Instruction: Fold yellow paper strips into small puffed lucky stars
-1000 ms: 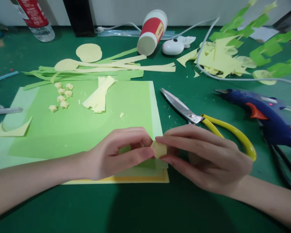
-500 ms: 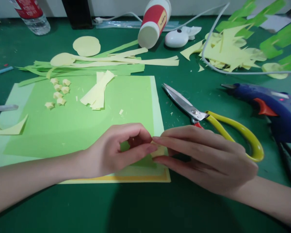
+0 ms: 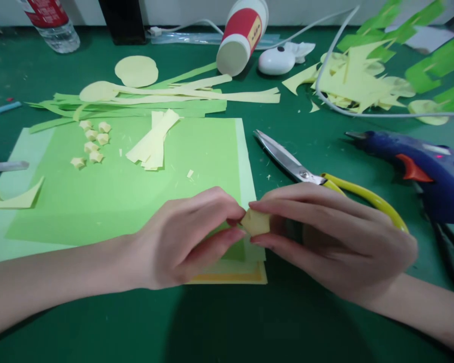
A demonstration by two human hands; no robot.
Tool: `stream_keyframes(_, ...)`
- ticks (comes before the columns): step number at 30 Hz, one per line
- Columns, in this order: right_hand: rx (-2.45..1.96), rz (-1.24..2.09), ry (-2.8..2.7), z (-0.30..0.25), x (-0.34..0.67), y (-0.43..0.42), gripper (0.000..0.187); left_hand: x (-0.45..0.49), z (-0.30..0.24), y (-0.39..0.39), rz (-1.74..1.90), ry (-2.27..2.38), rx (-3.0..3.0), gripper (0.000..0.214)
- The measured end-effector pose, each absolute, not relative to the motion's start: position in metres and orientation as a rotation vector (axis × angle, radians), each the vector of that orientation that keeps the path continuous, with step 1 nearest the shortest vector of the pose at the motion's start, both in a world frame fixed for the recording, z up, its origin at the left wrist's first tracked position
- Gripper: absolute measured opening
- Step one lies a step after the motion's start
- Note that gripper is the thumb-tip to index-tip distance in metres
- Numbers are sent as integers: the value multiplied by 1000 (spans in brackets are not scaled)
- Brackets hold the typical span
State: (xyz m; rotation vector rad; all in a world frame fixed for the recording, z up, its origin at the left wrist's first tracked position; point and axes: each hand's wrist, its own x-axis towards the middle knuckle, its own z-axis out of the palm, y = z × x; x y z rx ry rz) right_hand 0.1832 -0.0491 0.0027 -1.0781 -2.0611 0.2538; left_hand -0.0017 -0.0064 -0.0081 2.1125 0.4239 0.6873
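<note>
Both hands meet over the front right corner of a green paper sheet (image 3: 117, 191). My left hand (image 3: 185, 237) and my right hand (image 3: 333, 237) each pinch the same small folded yellow paper piece (image 3: 255, 223) between thumb and fingertips, just above the sheet. Several tiny folded yellow stars (image 3: 91, 143) lie at the sheet's far left. A short stack of yellow paper strips (image 3: 153, 141) lies beside them.
Yellow-handled scissors (image 3: 318, 176) lie right behind my right hand. A blue glue gun (image 3: 419, 166) sits at the right. Long paper strips (image 3: 155, 98), a tipped red cup (image 3: 240, 38), a white mouse (image 3: 276, 59), a bottle (image 3: 51, 22) and yellow scraps (image 3: 355, 80) fill the back.
The yellow piece, mostly hidden between the fingers half a second ago, shows again; both hands have lifted slightly and shifted a little to the right.
</note>
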Motion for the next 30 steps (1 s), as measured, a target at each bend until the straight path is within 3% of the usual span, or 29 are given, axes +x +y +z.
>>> stream_keyframes(7, -1106, 184, -2127, 6, 184, -49, 11, -4, -7, -6, 696, 492, 2482, 11)
stream_keyframes(30, -1029, 70, -2277, 5, 188, -52, 7, -5, -4, -4, 576, 561, 2551, 21)
